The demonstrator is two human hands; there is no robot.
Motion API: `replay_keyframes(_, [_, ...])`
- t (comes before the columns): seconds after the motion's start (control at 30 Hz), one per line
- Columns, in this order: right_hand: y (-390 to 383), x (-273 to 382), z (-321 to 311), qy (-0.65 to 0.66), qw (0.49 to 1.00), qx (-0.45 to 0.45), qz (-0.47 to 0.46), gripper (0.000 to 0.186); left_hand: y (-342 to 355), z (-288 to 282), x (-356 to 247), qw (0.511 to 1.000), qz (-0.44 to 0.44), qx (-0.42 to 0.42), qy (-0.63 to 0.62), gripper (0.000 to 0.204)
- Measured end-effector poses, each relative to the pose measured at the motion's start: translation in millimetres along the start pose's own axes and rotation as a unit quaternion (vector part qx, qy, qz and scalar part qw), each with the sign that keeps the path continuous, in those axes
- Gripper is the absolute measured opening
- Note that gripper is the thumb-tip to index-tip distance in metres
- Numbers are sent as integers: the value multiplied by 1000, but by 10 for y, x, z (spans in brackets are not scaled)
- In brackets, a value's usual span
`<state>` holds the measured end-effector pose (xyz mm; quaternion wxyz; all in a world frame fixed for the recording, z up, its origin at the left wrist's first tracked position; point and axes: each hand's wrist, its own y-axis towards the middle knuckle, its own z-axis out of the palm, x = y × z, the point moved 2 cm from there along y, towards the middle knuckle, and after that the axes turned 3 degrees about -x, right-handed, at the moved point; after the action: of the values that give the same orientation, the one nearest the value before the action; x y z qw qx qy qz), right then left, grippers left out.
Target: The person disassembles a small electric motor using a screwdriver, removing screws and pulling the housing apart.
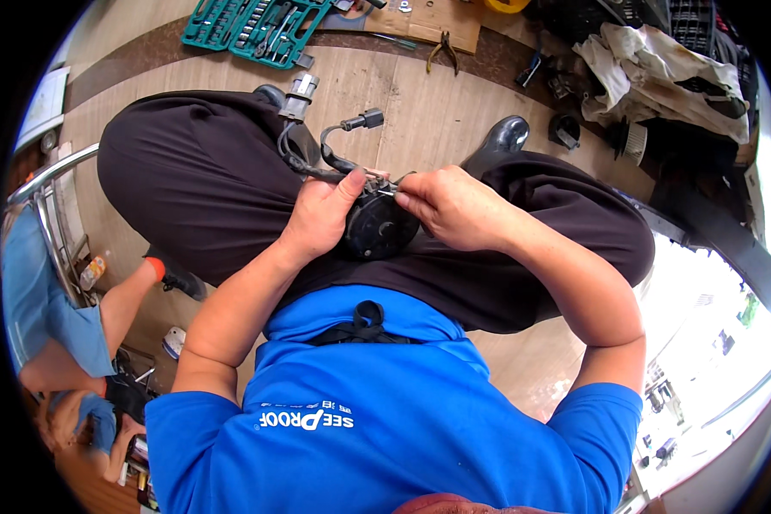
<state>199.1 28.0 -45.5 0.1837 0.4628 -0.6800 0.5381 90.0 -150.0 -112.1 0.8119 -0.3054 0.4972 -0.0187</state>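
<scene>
Between my knees, close to my lap, is a black round motor-like housing [379, 226] with wires at its upper side. My left hand [319, 212] is closed on the housing's upper left edge and the wires there, thumb on top. My right hand [451, 206] pinches a thin, light-coloured piece at the upper right edge; whether it is a wire or a tool tip I cannot tell. From the housing, dark cables run up to a grey connector [299, 97] and a smaller black connector [364, 120], both hanging loose. My fingers hide part of the wire joint.
An opened green socket-set case [261, 32] lies ahead on the floor, with pliers [442, 53] to its right, near cardboard [437, 21]. Dirty cloth [660, 73] and a white fan wheel [632, 141] sit at far right. At left, another person's leg [130, 300] is beside a metal rail [56, 171].
</scene>
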Motion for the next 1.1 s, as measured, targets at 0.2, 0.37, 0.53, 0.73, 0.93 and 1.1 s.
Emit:
replay_keyframes(0.2, [24, -17, 16, -15, 1000, 2, -26, 26, 5, -1, 21, 1000, 14, 0, -2, 54])
replay_keyframes(0.37, [38, -26, 16, -20, 999, 6, -26, 25, 9, -4, 23, 1000, 12, -2, 5, 53])
replay_keyframes(0.53, [49, -10, -5, -18, 1000, 17, -12, 26, 4, 0, 10, 999, 21, -11, 32, 52])
replay_keyframes(0.73, [53, -5, -10, -18, 999, 24, -16, 24, 9, 1, 11, 999, 25, -14, 36, 51])
replay_keyframes(0.93, [57, -3, 6, -26, 999, 16, -22, 24, 8, -6, 4, 999, 26, -10, 35, 50])
replay_keyframes(1.1, [54, -6, -3, -20, 999, 25, -4, 24, 4, -9, 5, 999, 20, -4, 28, 50])
